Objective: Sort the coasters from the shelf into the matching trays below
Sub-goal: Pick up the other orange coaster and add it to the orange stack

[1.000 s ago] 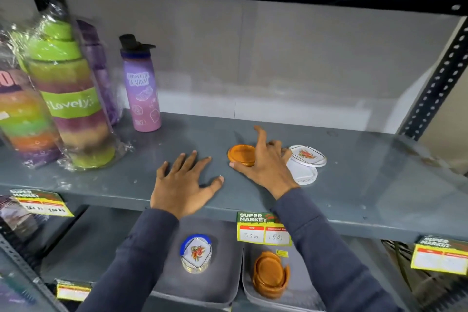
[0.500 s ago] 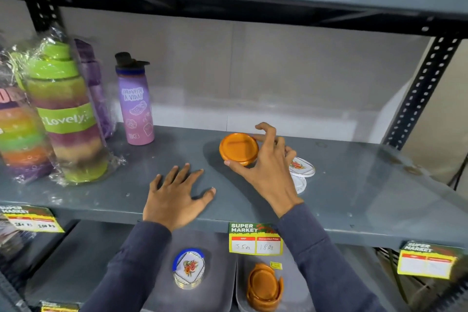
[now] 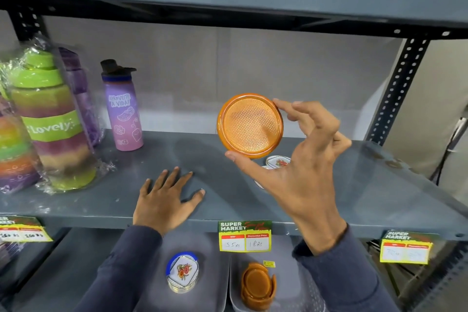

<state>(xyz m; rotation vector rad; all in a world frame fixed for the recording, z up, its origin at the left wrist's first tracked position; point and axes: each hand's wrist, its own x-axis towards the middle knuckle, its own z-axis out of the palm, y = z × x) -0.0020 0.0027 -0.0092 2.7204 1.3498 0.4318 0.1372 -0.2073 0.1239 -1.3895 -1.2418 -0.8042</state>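
— What have you got in your right hand [image 3: 301, 167]?

— The orange coaster [image 3: 250, 125]; I pinch its rim between thumb and fingertips, lifted clear above the grey shelf [image 3: 354, 185] with its dimpled face turned towards me

— And the left hand [image 3: 166, 200]?

— Flat on the shelf, fingers spread, gripping nothing

— Anything left up there?

— White floral coasters [image 3: 278, 161] lie on the shelf just behind my right hand, partly hidden; below, the left tray [image 3: 215, 284] has a stack of floral coasters [image 3: 182, 272]; the right tray [image 3: 234, 294] has a stack of orange ones [image 3: 257, 286]; a purple bottle [image 3: 122, 106] stands well to the left
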